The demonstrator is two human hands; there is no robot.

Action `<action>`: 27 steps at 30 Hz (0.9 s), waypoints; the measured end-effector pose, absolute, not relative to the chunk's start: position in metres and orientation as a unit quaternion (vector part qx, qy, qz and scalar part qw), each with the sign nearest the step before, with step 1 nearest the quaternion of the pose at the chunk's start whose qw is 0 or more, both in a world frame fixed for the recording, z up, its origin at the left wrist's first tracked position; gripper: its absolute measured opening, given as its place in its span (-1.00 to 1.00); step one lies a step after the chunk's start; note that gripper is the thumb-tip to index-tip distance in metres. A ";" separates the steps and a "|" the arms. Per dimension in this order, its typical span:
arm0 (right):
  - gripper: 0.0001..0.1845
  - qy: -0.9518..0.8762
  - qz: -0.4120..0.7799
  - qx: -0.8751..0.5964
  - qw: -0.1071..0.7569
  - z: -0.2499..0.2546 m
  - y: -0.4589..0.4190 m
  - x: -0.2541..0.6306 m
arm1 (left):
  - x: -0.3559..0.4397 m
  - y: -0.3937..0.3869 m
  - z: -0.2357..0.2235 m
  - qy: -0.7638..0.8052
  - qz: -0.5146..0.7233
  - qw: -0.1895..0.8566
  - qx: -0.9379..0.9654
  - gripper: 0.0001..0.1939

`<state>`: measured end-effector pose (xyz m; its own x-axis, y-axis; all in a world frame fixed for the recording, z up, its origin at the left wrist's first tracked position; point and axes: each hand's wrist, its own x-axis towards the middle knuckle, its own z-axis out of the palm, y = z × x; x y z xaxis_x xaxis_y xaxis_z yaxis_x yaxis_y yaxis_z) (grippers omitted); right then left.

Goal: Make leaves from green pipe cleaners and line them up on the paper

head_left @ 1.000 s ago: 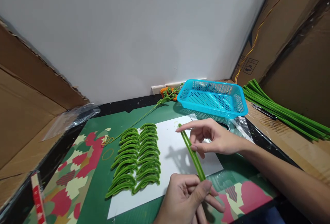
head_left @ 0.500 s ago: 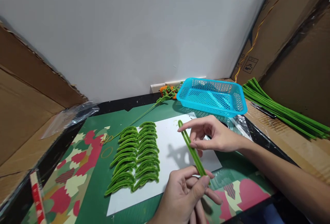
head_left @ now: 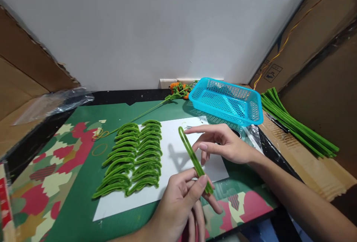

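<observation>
My left hand [head_left: 184, 199] pinches the lower end of a green pipe cleaner [head_left: 189, 149] folded into a long narrow loop. Its rounded end points up and away from me. Beside that loop is my right hand [head_left: 224, 144], with thumb and fingers apart. The right index fingertip is close to the loop's upper end; whether it touches I cannot tell. To the left, several curved green pipe-cleaner leaves [head_left: 148, 158] lie in two columns, partly over a white sheet [head_left: 173, 123].
A blue perforated basket [head_left: 225, 102] stands at the back right, beside an orange flower [head_left: 175, 86] on a green stem. Green pipe cleaners [head_left: 301, 123] and a dark-handled tool [head_left: 277, 123] lie on cardboard at right. Yellow rubber bands [head_left: 99, 149] rest at left; cardboard walls flank the table.
The view has shifted, so the table's things sit further left. The right thumb and fingers have drawn slightly away from the folded pipe cleaner, which stays in my left hand.
</observation>
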<state>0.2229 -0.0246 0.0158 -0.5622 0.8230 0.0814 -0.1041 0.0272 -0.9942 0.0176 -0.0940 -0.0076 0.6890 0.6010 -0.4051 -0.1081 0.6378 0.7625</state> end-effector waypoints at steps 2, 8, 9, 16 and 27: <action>-0.48 -0.626 0.636 -0.293 0.344 0.015 -0.025 0.221 | 0.018 -0.093 -0.009 0.332 0.199 0.843 0.374 -0.45; -0.65 -0.629 0.627 -0.307 0.343 0.015 -0.028 0.217 | 0.019 -0.092 -0.012 0.343 0.173 0.834 0.395 -0.45; -0.67 -0.624 0.622 -0.312 0.356 0.015 -0.028 0.217 | 0.019 -0.093 -0.012 0.342 0.167 0.835 0.398 -0.45; -0.79 -0.593 0.538 -0.376 0.466 0.013 -0.025 0.222 | 0.019 -0.100 -0.013 0.354 0.128 0.827 0.417 -0.51; -0.86 -0.595 0.425 -0.447 0.515 0.012 -0.029 0.224 | 0.011 -0.102 -0.007 0.347 0.151 0.811 0.446 -0.57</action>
<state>0.2243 -0.0294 0.0123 -0.0689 0.9702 0.2322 0.0936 0.2380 -0.9668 0.0113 -0.1019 -0.0070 0.7138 0.5544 -0.4280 0.0636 0.5572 0.8279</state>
